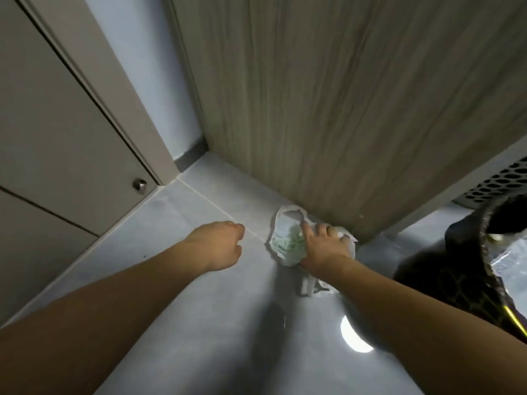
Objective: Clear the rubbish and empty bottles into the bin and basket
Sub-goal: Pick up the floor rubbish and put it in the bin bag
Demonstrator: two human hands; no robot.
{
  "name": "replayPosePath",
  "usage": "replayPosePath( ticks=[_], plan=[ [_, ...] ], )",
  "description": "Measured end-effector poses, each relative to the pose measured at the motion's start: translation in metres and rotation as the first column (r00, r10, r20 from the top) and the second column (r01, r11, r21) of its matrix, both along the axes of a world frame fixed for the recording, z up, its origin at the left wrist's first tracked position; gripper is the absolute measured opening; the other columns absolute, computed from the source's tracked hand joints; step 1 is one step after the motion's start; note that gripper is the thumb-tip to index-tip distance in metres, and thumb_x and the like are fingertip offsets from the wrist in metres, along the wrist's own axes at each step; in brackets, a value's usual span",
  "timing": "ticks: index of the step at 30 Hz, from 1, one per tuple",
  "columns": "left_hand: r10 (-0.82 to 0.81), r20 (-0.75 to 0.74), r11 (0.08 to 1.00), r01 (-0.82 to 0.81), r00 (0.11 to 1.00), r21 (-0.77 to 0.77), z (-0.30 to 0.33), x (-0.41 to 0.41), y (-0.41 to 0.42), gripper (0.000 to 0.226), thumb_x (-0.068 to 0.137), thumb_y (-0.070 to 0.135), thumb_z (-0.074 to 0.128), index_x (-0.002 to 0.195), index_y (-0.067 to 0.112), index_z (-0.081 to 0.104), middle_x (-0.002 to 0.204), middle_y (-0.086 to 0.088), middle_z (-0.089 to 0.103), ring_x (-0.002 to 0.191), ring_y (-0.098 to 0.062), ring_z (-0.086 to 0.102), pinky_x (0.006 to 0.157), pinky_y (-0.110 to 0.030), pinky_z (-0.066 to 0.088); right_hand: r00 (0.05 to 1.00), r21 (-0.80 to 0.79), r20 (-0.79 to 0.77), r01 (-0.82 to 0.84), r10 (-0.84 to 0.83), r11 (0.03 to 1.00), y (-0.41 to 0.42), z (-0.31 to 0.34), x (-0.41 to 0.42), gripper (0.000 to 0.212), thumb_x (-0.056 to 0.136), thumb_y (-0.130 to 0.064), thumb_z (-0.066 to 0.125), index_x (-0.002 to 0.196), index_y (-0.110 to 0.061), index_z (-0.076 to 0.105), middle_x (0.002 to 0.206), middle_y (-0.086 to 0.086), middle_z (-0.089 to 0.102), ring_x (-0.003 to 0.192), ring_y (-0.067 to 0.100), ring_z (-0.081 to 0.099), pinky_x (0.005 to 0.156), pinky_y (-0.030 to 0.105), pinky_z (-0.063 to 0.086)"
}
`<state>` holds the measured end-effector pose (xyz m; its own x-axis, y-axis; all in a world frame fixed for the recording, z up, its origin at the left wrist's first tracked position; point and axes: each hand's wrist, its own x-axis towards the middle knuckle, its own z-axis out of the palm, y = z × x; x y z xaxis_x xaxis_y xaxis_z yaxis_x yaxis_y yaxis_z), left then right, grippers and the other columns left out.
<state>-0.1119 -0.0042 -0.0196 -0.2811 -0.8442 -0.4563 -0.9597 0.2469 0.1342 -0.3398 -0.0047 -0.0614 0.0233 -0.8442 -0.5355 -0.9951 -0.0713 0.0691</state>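
A crumpled white and pale green wrapper [286, 238] lies on the grey tiled floor against the foot of a wood-grain panel. My right hand [325, 246] presses down on it, fingers spread over the paper and curling onto it. More white scraps [309, 285] show under my right wrist. My left hand [219, 243] hovers to the left of the wrapper in a loose fist, holding nothing. At the right edge stands a dark patterned basket [467, 269] with a clear plastic bottle [510, 252] inside it.
The tall wood-grain panel [342, 109] rises straight ahead. A beige cabinet door with a round metal knob [139, 184] stands at the left. A perforated grey grille [499, 183] shows at the far right. A ceiling light's reflection glares on the glossy floor [353, 337].
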Motion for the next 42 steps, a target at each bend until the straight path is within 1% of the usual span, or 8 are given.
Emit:
replayPosePath(
  ticks=[7,12,15,19,24,27,33,42],
  plan=[
    [0.046,-0.093,0.997,-0.04,0.995,0.065,-0.015,-0.002,0.0,0.032,0.094,0.032,0.045,0.122,0.019,0.052,0.124,-0.003,0.056,0.109,-0.024,0.055,0.089,-0.031,0.045,0.985,-0.17,0.171,0.009,0.021,0.985,-0.007,0.035,-0.007,0.031,0.087,-0.015,0.045,0.116,-0.012,0.058,0.117,0.013,0.057,0.11,0.035,0.055,0.086,0.038,0.046],
    [0.143,-0.167,0.988,-0.132,0.976,0.077,0.006,-0.007,-0.014,0.022,0.091,0.028,0.049,0.11,0.019,0.056,0.115,-0.005,0.06,0.102,-0.027,0.057,0.081,-0.03,0.045,0.96,-0.285,0.268,0.005,0.075,0.959,-0.014,0.114,-0.04,0.007,0.084,-0.011,0.049,0.085,-0.012,0.056,0.096,0.015,0.059,0.094,0.036,0.058,0.073,0.033,0.043],
    [0.154,-0.275,0.988,-0.146,0.949,0.052,0.027,-0.02,-0.027,0.011,0.085,0.02,0.049,0.093,0.022,0.057,0.107,-0.007,0.065,0.096,-0.027,0.059,0.082,-0.031,0.049,0.959,-0.288,0.273,0.006,0.076,0.958,-0.011,0.161,-0.061,0.02,0.082,-0.008,0.052,0.066,-0.016,0.043,0.08,0.008,0.053,0.082,0.031,0.055,0.064,0.029,0.034],
    [0.154,-0.512,0.986,-0.164,0.845,0.026,0.058,-0.053,-0.041,0.032,0.086,0.017,0.054,0.117,0.025,0.057,0.112,-0.001,0.063,0.099,-0.022,0.061,0.087,-0.026,0.047,0.96,-0.341,0.264,0.009,0.087,0.94,0.003,0.2,-0.088,0.005,0.08,-0.006,0.056,0.076,-0.004,0.055,0.077,0.011,0.06,0.075,0.028,0.056,0.059,0.03,0.036],
    [0.245,-0.791,0.951,0.02,0.56,0.309,0.12,-0.105,-0.023,0.087,0.079,0.011,0.073,0.145,0.037,0.023,0.132,0.003,0.041,0.095,-0.02,0.061,0.074,-0.032,0.05,0.969,-0.284,0.242,0.012,0.06,0.959,0.018,0.201,-0.094,0.016,0.082,-0.009,0.056,0.068,-0.013,0.049,0.075,0.005,0.057,0.075,0.027,0.056,0.061,0.026,0.033],
    [0.272,-0.739,0.923,0.048,0.617,0.381,0.132,-0.119,-0.002,0.073,0.077,0.02,0.075,0.138,0.028,0.037,0.123,0.007,0.05,0.095,-0.011,0.057,0.074,-0.033,0.052,0.952,-0.246,0.292,-0.019,0.093,0.969,0.025,0.188,-0.079,0.007,0.083,-0.012,0.056,0.078,-0.016,0.059,0.087,0.008,0.065,0.088,0.029,0.062,0.066,0.025,0.037],
    [0.356,-0.62,0.933,-0.231,0.699,0.275,0.117,-0.082,0.02,0.007,0.077,-0.001,0.058,0.08,0.005,0.058,0.071,-0.015,0.056,0.062,-0.023,0.057,0.061,-0.035,0.051,0.913,-0.194,0.388,-0.052,0.126,0.98,0.029,0.158,-0.03,0.007,0.082,-0.016,0.059,0.078,-0.01,0.059,0.091,0.011,0.066,0.08,0.027,0.058,0.064,0.029,0.039],
    [0.614,-0.697,0.741,-0.575,0.371,0.346,0.123,0.043,0.001,0.026,0.081,-0.007,0.055,0.071,0.016,0.047,0.068,-0.004,0.053,0.06,-0.016,0.055,0.057,-0.027,0.054,0.662,0.017,0.74,0.158,-0.118,0.987,0.011,0.132,0.078,0.073,0.075,-0.039,0.073,0.137,-0.018,0.04,0.123,0.005,0.054,0.104,0.022,0.057,0.083,0.03,0.047]
  ],
)
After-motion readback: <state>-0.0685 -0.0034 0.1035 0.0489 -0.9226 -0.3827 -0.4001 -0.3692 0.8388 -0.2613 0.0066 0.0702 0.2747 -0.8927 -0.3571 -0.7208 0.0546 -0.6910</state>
